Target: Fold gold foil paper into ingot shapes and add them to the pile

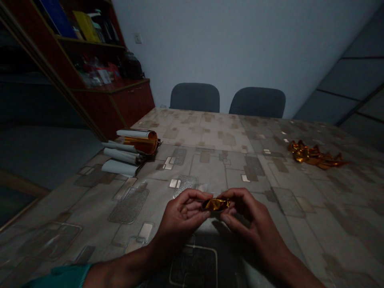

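Note:
A crumpled piece of gold foil [215, 205] sits between my left hand [180, 220] and my right hand [252, 220], just above the table. The fingertips of both hands pinch its opposite ends, and my fingers hide part of it. Off to the right on the tabletop lies a heap of crumpled gold-orange foil [312, 155], well away from my right hand.
Rolled white papers [120, 156] and an orange-gold roll [141, 142] lie at the table's far left. The patterned table covering [210, 160] spreads under everything. Two dark chairs [195, 98] stand beyond the far edge, beside a red-brown cabinet [132, 104].

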A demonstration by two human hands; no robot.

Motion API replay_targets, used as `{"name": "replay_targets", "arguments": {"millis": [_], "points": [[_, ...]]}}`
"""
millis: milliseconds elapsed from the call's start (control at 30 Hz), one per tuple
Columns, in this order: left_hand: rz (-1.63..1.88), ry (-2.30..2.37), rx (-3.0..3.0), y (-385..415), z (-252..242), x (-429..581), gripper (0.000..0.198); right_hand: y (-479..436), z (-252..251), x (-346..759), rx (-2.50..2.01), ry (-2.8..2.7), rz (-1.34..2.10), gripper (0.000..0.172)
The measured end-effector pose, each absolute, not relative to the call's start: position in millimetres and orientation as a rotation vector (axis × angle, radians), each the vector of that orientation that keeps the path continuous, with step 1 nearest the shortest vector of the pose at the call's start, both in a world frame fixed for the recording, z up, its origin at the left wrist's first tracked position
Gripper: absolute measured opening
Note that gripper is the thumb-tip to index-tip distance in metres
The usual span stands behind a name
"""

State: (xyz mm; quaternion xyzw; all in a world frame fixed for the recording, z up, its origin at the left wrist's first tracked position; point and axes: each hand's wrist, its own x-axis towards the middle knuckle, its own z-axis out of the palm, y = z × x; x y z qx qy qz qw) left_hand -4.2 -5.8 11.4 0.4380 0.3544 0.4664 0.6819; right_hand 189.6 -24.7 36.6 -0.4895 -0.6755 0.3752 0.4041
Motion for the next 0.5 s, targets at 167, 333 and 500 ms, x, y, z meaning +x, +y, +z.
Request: {"name": "replay_targets", "arguments": {"millis": [167, 333, 500], "points": [[1.040, 0.902, 1.064, -7.3, 12.0, -2.5, 0.021, -24.2, 38.1, 186.8, -1.305, -1.704, 0.810, 0.006], [1.008, 1.026, 1.167, -6.3, 12.9, -1.2, 0.018, -19.8, 34.0, 183.1, -1.333, -1.807, 0.551, 0.009], [1.011, 1.019, 1.168, -5.3, 11.9, -0.7, 0.016, -19.6, 31.0, 183.9, -1.289, -1.886, 0.459, 0.016]]}}
